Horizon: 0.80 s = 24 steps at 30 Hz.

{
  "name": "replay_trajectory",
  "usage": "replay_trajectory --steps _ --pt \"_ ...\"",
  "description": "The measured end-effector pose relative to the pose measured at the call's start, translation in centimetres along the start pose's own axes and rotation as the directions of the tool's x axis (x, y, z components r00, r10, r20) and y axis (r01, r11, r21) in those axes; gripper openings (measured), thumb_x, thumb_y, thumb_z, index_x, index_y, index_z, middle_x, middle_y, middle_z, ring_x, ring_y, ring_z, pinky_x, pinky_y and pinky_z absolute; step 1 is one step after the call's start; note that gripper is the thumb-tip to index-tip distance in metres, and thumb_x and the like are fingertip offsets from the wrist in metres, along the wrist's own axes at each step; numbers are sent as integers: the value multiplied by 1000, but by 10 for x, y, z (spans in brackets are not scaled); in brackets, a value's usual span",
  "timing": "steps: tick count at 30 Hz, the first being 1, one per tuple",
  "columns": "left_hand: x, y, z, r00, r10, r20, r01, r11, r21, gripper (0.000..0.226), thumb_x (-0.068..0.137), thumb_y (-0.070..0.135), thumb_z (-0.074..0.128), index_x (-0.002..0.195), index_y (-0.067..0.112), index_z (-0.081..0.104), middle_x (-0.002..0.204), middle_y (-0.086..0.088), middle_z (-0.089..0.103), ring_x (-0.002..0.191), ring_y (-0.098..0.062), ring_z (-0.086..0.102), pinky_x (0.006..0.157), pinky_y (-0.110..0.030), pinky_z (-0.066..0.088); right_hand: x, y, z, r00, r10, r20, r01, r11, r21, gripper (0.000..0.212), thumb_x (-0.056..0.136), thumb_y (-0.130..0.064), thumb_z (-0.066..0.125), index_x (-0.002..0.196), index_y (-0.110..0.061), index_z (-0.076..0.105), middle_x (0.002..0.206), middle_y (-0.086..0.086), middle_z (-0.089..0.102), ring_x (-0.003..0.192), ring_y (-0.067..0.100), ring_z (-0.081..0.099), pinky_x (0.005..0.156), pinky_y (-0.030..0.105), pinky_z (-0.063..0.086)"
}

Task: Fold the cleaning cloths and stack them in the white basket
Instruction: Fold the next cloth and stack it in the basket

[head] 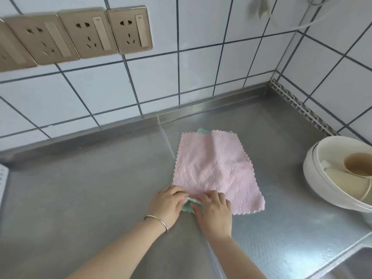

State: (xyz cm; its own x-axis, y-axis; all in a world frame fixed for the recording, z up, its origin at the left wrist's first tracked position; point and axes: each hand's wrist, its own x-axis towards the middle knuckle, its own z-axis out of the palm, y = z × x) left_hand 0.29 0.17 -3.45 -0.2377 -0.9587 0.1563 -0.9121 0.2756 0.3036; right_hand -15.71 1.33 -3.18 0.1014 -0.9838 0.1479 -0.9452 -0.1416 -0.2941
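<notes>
A pink cleaning cloth [215,168] lies spread flat on the steel counter [80,194], with a green cloth [203,131] under it showing at the far edge and at the near left corner. My left hand [168,204] and my right hand [214,211] sit side by side at that near left corner, fingers pinching the cloth edges there. The left wrist wears a metal bangle. At the far left edge of the view a sliver of a white slotted basket [2,178] shows.
A white round bowl [314,174] holding cups stands at the right. The tiled wall with several sockets [128,29] runs behind the counter. A sink edge [342,256] drops off at the lower right.
</notes>
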Motion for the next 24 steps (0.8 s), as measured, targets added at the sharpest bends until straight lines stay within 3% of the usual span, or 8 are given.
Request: replay_trajectory --steps 2,4,6,10,14,17,21,24 --pt "6 2 -11 1000 6 -21 -5 999 39 29 79 32 40 73 33 69 73 20 66 64 -7 62 58 -16 41 7 5 -6 999 -51 -18 49 996 -76 6 58 -22 70 62 -20 66 65 -4 60 58 24 57 54 31 44" --pt "14 -1 -30 998 -24 -66 27 998 50 28 79 29 40 72 30 67 63 14 66 55 -11 62 52 -21 41 18 17 -17 999 -37 -27 34 992 -118 29 42 -2 80 60 -18 65 56 -4 57 51 24 54 53 30 41" --pt "18 -11 -53 991 -70 -115 72 997 6 27 78 27 39 76 29 66 60 9 66 49 -17 61 46 -18 43 30 34 -41 996 11 -88 -23 991 -133 30 44 6 76 61 -17 65 50 -4 55 46 23 53 53 28 36" --pt "18 -33 -118 977 -115 -180 102 991 -82 44 84 44 31 88 22 70 63 0 70 53 -26 63 48 -23 40 58 40 -103 992 7 -128 -8 1000 -4 20 64 3 65 68 -17 68 51 0 60 41 26 55 49 23 30" --pt "5 -52 -191 945 -184 -268 132 971 -201 53 77 61 29 83 23 66 60 1 65 57 -21 59 52 -27 37 85 3 -160 999 -14 35 6 977 213 15 83 -5 62 90 -18 66 62 5 64 55 28 56 49 31 38" --pt "-12 -68 -244 927 -196 -321 105 955 -279 38 76 62 38 88 32 57 62 7 62 61 -7 56 55 -16 38 96 -29 -194 995 -103 -1 95 912 400 8 85 -10 64 82 -17 61 59 0 59 46 8 46 42 16 32" --pt "-40 -109 -293 911 -272 -309 169 932 -321 19 78 59 49 68 44 56 66 13 59 56 -5 49 51 -12 32 112 -89 -208 988 -151 44 104 836 539 19 85 -24 66 67 -24 60 56 -1 51 47 7 38 41 14 29" --pt "-63 -152 -305 889 -402 -218 330 894 -303 32 82 55 57 66 28 60 59 5 55 56 -4 45 57 -23 32 123 -139 -194 962 -210 176 95 858 504 33 89 -27 60 58 -26 48 53 -5 42 51 14 37 43 17 28"
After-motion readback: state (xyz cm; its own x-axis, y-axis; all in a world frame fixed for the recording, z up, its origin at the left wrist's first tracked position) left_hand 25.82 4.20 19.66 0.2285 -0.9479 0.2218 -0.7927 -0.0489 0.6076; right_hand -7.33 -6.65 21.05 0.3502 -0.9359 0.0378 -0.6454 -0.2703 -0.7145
